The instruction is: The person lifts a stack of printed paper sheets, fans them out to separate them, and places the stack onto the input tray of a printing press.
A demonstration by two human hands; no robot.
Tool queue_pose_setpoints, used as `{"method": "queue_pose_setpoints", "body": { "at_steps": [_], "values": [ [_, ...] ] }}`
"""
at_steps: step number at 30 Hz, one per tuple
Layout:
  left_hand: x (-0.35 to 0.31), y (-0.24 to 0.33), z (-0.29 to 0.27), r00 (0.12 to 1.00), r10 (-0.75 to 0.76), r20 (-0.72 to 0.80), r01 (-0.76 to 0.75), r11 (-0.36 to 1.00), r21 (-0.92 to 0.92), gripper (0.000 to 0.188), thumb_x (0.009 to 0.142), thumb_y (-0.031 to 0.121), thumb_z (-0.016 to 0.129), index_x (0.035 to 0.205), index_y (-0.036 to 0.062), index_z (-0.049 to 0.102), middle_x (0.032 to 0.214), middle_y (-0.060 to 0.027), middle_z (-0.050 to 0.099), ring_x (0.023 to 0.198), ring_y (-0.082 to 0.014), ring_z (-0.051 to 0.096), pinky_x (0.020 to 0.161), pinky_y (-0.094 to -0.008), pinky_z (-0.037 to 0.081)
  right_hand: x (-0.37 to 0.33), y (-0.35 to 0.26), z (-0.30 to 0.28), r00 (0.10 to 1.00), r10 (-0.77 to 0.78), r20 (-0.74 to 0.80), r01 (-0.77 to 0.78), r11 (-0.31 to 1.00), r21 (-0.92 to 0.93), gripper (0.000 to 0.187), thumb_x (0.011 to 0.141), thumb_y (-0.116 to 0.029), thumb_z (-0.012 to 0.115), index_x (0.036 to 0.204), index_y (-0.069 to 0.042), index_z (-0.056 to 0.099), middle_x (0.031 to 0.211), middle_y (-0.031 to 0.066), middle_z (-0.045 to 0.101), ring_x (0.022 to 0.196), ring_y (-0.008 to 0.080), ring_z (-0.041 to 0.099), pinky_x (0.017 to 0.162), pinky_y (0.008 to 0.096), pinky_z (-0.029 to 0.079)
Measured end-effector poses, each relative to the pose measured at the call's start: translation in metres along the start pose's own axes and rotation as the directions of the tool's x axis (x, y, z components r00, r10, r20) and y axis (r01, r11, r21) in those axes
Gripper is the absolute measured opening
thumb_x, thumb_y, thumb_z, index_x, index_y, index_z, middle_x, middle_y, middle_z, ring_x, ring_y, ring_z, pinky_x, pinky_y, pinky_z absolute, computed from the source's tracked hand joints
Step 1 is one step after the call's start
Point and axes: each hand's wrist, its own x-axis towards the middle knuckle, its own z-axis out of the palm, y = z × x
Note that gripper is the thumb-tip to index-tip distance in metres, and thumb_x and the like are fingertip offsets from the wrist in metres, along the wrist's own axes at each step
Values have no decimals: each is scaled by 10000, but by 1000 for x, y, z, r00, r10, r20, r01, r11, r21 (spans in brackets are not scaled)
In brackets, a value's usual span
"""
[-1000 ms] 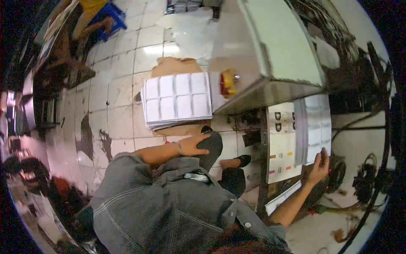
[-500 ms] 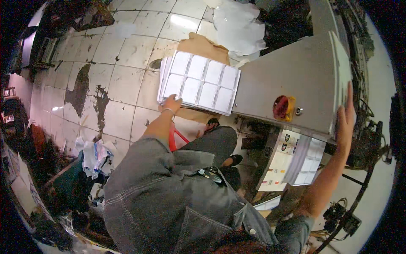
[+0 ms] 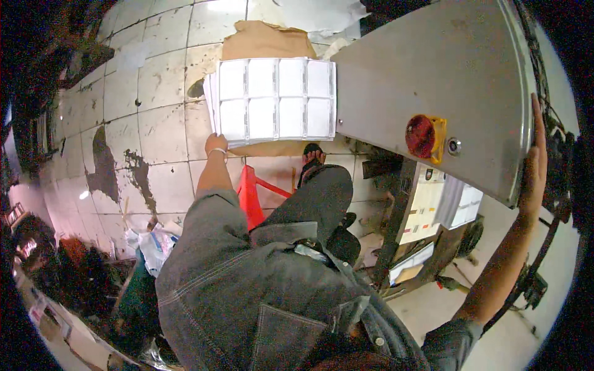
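A stack of white printed sheets [image 3: 260, 102], marked out in rectangular panels, lies on brown paper [image 3: 269, 42] over the floor. Its left edges are slightly fanned. My left hand [image 3: 216, 145] has its fingers closed at the near left corner of the stack. To the right stands a grey metal cabinet [image 3: 396, 80] with a red and yellow rotary switch [image 3: 426, 137] and a round lock [image 3: 454, 146]. My right hand [image 3: 537, 164] rests along the cabinet's right edge, fingers stretched out and nearly straight, holding nothing.
Below the cabinet, more printed sheets [image 3: 461, 201] sit in a dark-framed rack. A red strap-like thing [image 3: 249, 198] stands beside my leg. White plastic scraps [image 3: 154, 244] lie at the left. The tiled floor [image 3: 164, 117] has dark broken patches. Dark cables and bars run along the far right.
The view has shifted, bringing the cabinet closer. My left hand has slid from lying over the stack's corner to gripping its edge. My right hand stays against the cabinet's edge.
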Motion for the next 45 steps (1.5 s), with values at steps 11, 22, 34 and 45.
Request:
{"method": "queue_pose_setpoints", "body": {
  "at_steps": [11,22,34,45],
  "values": [
    [-13,32,-34,998,60,13,-61,961,269,332,768,214,441,945,42,663,1002,-162,623,943,-302,594,846,-365,450,5,-1,2,999,39,-12,-38,998,43,707,865,-504,363,1364,-15,259,1428,128,236,1334,238,175,1082,384,95],
    [-43,66,-56,997,-13,-80,27,984,175,397,731,274,457,828,-58,651,917,-246,618,875,-351,612,805,-380,465,-1,-5,-1,994,49,-94,-40,994,97,577,866,-362,430,1328,-27,345,1385,112,333,1297,228,267,1063,336,156],
    [1,28,-27,967,-193,167,255,759,-599,471,736,398,562,1009,16,600,1009,-170,612,922,-276,583,793,-384,433,-3,-39,-8,960,279,-29,-272,951,146,708,831,-545,448,1346,-77,319,1392,185,264,1286,315,234,1030,410,217],
    [-43,65,9,992,52,111,96,236,-967,663,747,466,557,1261,78,403,1253,-121,454,1150,-339,404,938,-456,370,-7,19,0,953,213,-216,-236,968,-87,680,794,-565,462,1263,-73,446,1287,159,432,1203,307,385,1009,385,295]
  ]
}}
